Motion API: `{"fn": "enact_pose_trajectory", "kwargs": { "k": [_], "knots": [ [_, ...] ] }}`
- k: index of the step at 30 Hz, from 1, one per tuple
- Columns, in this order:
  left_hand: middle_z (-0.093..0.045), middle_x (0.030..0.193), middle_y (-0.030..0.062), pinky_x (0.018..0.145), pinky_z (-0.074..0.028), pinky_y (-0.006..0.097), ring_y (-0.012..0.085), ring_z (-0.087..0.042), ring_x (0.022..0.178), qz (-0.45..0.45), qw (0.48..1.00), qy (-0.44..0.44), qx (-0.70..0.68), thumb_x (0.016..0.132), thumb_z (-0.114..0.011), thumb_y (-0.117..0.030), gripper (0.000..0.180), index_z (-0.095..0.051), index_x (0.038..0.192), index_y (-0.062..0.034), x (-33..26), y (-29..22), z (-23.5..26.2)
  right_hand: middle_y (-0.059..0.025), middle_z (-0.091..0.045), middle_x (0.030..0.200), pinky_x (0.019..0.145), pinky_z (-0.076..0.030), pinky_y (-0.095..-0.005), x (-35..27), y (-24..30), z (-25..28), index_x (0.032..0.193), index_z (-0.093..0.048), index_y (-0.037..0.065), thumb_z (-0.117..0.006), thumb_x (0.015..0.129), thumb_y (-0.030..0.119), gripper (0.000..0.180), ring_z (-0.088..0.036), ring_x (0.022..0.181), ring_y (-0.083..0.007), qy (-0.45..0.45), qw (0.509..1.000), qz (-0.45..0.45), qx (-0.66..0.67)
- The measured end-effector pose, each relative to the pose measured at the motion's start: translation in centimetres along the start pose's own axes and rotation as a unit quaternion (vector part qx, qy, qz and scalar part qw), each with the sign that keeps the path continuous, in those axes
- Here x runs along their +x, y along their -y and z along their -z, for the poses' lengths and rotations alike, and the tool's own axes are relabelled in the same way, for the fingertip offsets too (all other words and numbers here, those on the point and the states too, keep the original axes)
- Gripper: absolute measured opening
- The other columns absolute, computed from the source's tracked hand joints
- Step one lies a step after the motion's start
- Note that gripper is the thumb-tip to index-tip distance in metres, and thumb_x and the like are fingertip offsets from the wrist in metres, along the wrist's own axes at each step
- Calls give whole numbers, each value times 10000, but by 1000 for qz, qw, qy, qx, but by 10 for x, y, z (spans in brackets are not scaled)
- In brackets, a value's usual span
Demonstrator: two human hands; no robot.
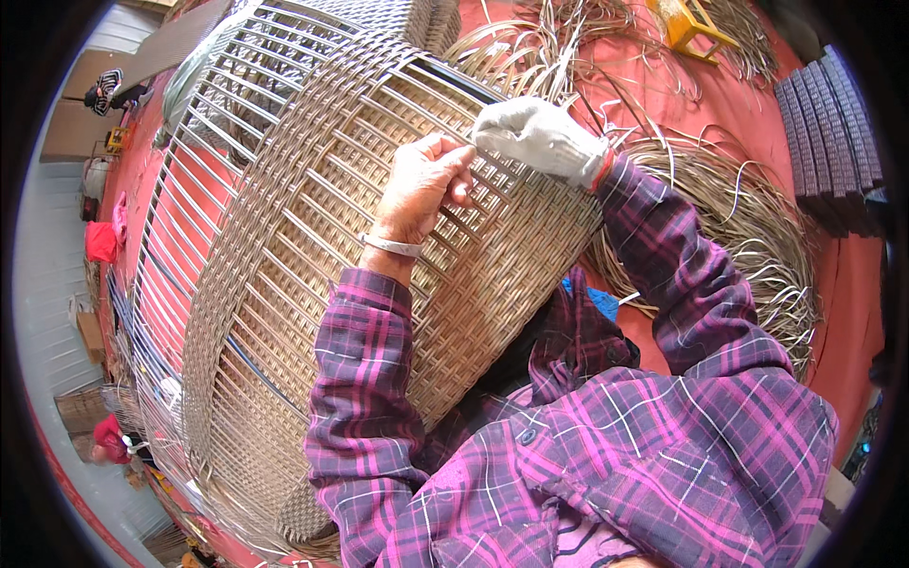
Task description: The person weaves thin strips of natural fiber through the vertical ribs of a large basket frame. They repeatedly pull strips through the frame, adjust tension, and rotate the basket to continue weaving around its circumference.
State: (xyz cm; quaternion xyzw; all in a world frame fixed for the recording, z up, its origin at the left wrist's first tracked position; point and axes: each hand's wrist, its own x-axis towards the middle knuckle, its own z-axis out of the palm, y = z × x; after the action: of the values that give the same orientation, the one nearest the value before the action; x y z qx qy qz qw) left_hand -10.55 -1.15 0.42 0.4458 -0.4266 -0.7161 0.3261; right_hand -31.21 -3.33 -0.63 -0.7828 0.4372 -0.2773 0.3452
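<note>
A large curved frame of thin rods lies before me, partly covered in tan-brown wicker weave. Bare rods cross its middle, and a woven band runs along the left of them. My left hand, bare with a pale band at the wrist, is closed in a pinch over the rods near the weave's upper edge. My right hand, in a whitish knit glove, is closed close beside it at the frame's upper right end. Whatever lies between the fingers of either hand is too small to make out.
Heaps of loose wicker strips lie on the red floor covering to the right. A yellow stool stands at the far right, by stacked dark grey panels. Another person is at the far left.
</note>
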Motion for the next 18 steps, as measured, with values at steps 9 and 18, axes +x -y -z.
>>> {"fn": "enact_pose_trajectory", "kwargs": {
  "k": [9,18],
  "knots": [
    [-557,588,6,361,-333,190,38,-461,414,-118,973,-134,145,901,-639,-35,50,-628,863,-3,-86,-20,-6,-109,-675,994,756,-537,-391,-2,39,-14,1115,-648,130,-643,877,224,255,-656,889,-295,-195,922,299,-152],
    [-652,831,136,531,-515,225,117,-592,560,-132,974,-178,-48,923,-620,-83,550,-367,1371,111,-57,5,-10,-64,-658,710,587,-516,-399,-20,59,-18,916,-719,156,-596,830,163,150,-656,643,-289,-53,968,60,-236]
  ]
}}
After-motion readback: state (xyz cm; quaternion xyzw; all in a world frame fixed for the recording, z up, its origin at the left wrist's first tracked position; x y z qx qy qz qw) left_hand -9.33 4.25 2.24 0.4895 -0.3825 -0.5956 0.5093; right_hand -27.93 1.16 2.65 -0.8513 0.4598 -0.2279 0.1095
